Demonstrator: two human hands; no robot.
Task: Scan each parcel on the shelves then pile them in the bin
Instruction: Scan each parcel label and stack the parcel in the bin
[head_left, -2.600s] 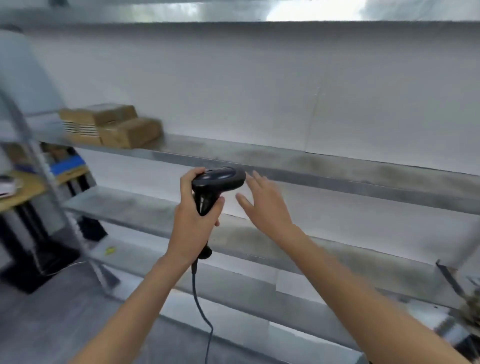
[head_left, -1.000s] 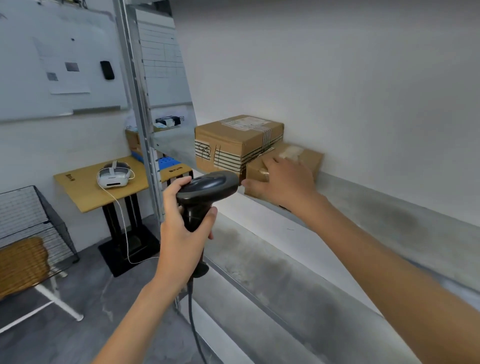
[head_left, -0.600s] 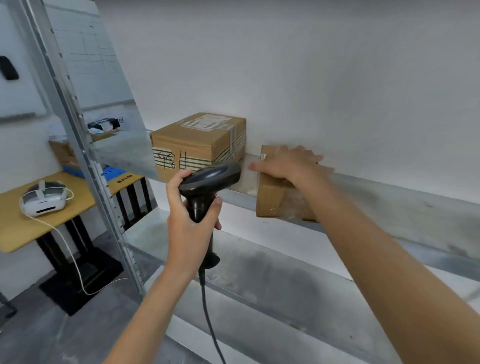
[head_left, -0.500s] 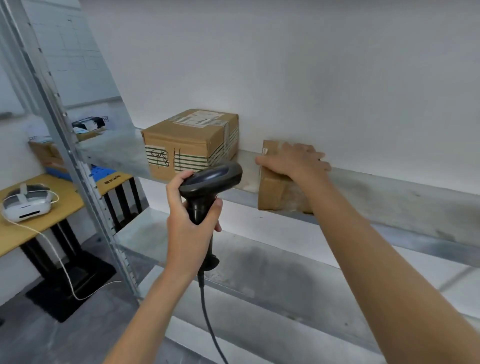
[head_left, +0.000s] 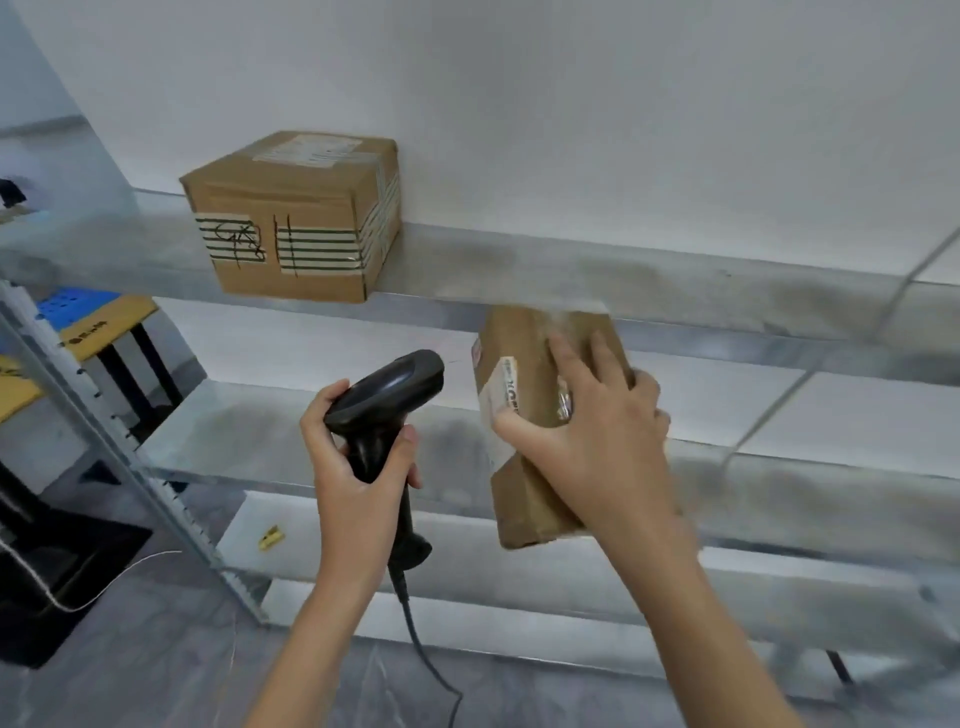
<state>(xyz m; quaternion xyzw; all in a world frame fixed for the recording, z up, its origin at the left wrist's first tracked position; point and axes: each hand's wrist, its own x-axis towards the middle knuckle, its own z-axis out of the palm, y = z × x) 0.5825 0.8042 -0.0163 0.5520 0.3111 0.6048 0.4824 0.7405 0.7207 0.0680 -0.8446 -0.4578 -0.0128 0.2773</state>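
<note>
My right hand (head_left: 592, 431) grips a small brown cardboard parcel (head_left: 524, 478) in the air in front of the shelves, below the upper shelf's edge; a white label shows on its left face. My left hand (head_left: 358, 467) holds a black corded barcode scanner (head_left: 387, 395) by its handle, its head pointing right toward the parcel. A bigger cardboard parcel (head_left: 296, 218) with striped tape and a top label stands on the upper metal shelf (head_left: 649, 275) at the left.
Two lower metal shelves (head_left: 249, 431) run beneath. A perforated shelf upright (head_left: 104, 431) slants at the left. Behind it stands a yellow-topped table (head_left: 98, 322) with a blue item on black legs. The grey floor shows a white cable and a small yellow scrap.
My right hand has lifted the small parcel off the upper shelf and brought it down beside the scanner. The scanner hand stays about where it was.
</note>
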